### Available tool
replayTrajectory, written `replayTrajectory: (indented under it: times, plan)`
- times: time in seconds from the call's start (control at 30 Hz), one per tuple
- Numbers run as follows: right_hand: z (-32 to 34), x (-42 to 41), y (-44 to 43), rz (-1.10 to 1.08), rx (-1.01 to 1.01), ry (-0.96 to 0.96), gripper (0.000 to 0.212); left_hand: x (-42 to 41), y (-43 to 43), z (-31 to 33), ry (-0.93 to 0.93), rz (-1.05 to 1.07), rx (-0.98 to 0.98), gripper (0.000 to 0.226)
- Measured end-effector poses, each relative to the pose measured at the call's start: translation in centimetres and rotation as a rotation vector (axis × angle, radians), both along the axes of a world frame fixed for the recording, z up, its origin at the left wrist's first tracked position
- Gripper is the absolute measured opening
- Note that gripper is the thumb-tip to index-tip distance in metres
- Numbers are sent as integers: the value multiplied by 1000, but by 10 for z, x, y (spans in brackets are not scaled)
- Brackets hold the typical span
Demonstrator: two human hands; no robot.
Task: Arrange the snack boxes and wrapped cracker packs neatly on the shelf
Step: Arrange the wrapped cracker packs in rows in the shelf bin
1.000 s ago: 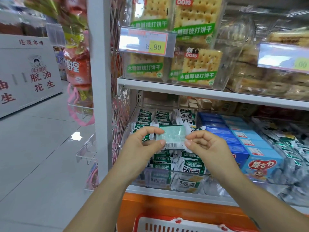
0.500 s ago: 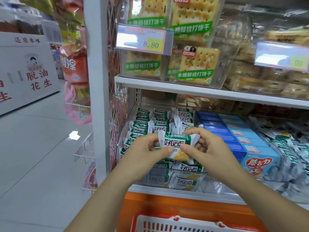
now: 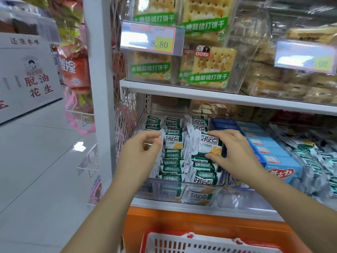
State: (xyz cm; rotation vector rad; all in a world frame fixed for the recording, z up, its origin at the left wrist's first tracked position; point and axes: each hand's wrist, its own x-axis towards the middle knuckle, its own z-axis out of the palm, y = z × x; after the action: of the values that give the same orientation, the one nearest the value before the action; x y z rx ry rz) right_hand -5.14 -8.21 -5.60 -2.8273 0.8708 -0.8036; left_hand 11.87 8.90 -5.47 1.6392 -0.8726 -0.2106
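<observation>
**One hand takes over as cracker pack goes into its row**

The right hand (image 3: 235, 152) pinches a green-and-white cracker pack (image 3: 207, 143), thumb under its near edge and fingers curled over its far edge. The printed face is up and readable. The pack sits over the right-hand column inside the clear bin (image 3: 144, 189), about midway between the bin's front wall and its back. Whether it already rests on the packs beneath or hangs just above them cannot be told.

A second ago both hands held this pack by its ends in front of the bin, barcode side to the camera. Half a second ago it was turned label-forward, both hands on it. Now the left hand (image 3: 142, 152) is off the pack and hovers over the bin's left-hand column, fingers curled. Motion blur hides whether it grips anything there.

With the label facing the same way as its neighbours, the placing step looks nearly done. What seems left is to seat the pack flush in the column and release it.

Just right of the bin, blue snack boxes (image 3: 269, 152) stand in a tidy file. Below the bin is a red basket (image 3: 200, 242). Above the bin, a price tag (image 3: 151, 38) hangs over the upper shelf (image 3: 218, 97).
</observation>
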Motion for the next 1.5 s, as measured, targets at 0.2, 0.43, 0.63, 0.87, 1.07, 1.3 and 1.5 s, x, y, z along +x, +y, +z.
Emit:
replayTrajectory:
  times: [0.2, 0.43, 0.63, 0.87, 1.07, 1.3, 1.5]
  plan:
    - [8, 13, -20, 35, 52, 177, 61, 19, 9, -5, -76, 157, 56, 18]
    - [18, 7, -7, 11, 5, 341, 64, 28, 11, -12, -55, 101, 203, 25]
    - [51, 45, 6, 118, 21, 262, 66, 32, 11, -12, -36, 70, 191, 26]
    - [42, 138, -15, 155, 61, 624, 58, 39, 12, -14, 5, 41, 162, 23]
    - [19, 162, -31, 45, 76, 786, 54, 43, 13, -15, 36, 22, 145, 25]
    - [22, 151, -32, 5, 38, 696, 35, 42, 14, -15, 26, 15, 145, 24]
    - [47, 117, -16, 130, -81, 212, 31, 33, 13, -11, -112, 87, 158, 33]
